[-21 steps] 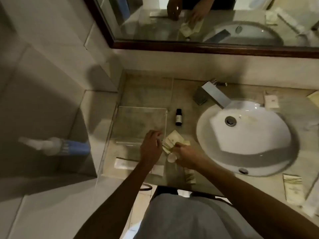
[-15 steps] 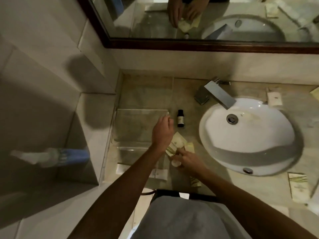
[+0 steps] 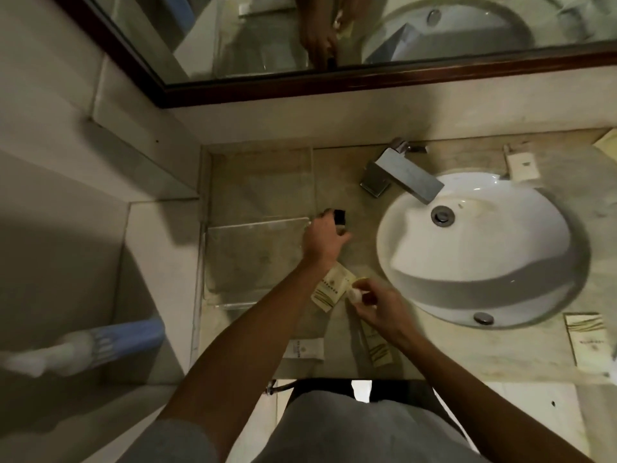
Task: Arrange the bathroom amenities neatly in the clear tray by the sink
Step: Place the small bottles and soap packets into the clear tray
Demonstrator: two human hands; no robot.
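A clear tray (image 3: 213, 262) sits on the counter left of the white sink (image 3: 521, 289). My left hand (image 3: 325, 237) is at the tray's far right corner, fingers closed around a small dark bottle (image 3: 340, 218) with a black cap. My right hand (image 3: 380, 307) is nearer me, holding a small white-capped bottle (image 3: 356, 294). Under that hand lies a cream sachet (image 3: 329, 290). Another cream packet (image 3: 377, 345) lies near the front edge, partly under my right wrist.
A white packet (image 3: 303, 349) lies at the counter's front edge. More packets lie right of the sink, one in front (image 3: 589, 342) and one at the back (image 3: 522, 165). A square chrome tap (image 3: 405, 177) overhangs the basin. The mirror (image 3: 367, 31) runs along the back wall.
My left hand has moved away from the sachet, forward to the small dark bottle, and closed on it. My right hand has stayed over the sachet with the white-capped bottle.
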